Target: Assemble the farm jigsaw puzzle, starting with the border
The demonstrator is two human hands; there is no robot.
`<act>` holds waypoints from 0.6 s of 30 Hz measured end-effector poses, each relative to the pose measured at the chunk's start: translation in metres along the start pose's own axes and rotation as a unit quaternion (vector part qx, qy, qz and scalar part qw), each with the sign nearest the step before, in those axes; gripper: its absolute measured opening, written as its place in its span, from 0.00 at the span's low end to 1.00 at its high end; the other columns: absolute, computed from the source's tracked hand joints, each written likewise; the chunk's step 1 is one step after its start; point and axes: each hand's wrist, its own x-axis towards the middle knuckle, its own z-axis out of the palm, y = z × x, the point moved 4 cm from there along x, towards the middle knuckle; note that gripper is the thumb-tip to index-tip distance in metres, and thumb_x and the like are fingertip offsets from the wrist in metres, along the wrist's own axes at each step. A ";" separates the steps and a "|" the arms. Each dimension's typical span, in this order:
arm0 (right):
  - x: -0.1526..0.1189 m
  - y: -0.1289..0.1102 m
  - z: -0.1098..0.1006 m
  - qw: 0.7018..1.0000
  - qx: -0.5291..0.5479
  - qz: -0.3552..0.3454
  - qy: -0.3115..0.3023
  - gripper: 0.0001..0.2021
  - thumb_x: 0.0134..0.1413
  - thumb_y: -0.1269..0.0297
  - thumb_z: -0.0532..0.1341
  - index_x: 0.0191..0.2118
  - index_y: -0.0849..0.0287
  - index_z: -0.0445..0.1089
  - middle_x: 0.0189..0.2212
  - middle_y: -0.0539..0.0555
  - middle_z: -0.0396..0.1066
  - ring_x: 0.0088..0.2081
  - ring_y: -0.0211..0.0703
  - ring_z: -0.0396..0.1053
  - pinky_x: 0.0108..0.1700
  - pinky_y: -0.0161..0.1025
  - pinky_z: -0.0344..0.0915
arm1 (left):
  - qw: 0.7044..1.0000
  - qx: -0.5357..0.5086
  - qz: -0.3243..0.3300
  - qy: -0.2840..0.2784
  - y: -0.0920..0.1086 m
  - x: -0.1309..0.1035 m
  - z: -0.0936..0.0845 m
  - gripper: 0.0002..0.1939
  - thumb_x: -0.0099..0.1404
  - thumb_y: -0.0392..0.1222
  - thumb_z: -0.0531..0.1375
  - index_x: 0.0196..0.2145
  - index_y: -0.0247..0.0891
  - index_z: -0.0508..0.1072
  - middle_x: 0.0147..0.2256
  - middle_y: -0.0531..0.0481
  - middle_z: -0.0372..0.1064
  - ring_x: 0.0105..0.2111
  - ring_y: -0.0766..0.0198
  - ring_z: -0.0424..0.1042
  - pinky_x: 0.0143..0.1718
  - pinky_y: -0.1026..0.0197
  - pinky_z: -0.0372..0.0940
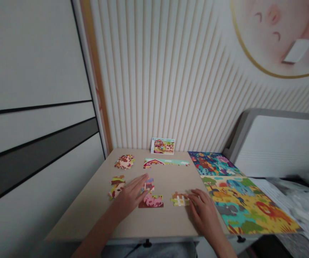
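My left hand has its fingers stretched out, with the thumb apart, over jigsaw pieces on the table. Its fingertips lie at a purple-and-brown puzzle piece, partly covering it. Just below is a joined section with a pink spotted pig. Left of this hand lie puzzle pieces with brown-and-white cow patches. My right hand is open, palm down, fingertips at the right edge of a white-fence puzzle section. Whether it presses on that section, I cannot tell.
A joined barn-and-sky strip lies farther back, with a pile of puzzle pieces left of it. A farm picture card leans on the ribbed wall. Two finished puzzles, one dark blue and one yellow safari, cover the right side.
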 end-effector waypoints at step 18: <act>0.028 -0.068 0.078 0.842 0.508 0.182 -0.023 0.19 0.59 0.51 0.64 0.50 0.57 0.72 0.39 0.57 0.79 0.36 0.46 0.75 0.38 0.41 0.71 | 0.992 -0.076 -0.103 0.015 0.047 -0.012 0.032 0.35 0.73 0.45 0.56 0.71 0.40 0.45 0.65 0.37 0.59 0.63 0.53 0.63 0.60 0.50 0.67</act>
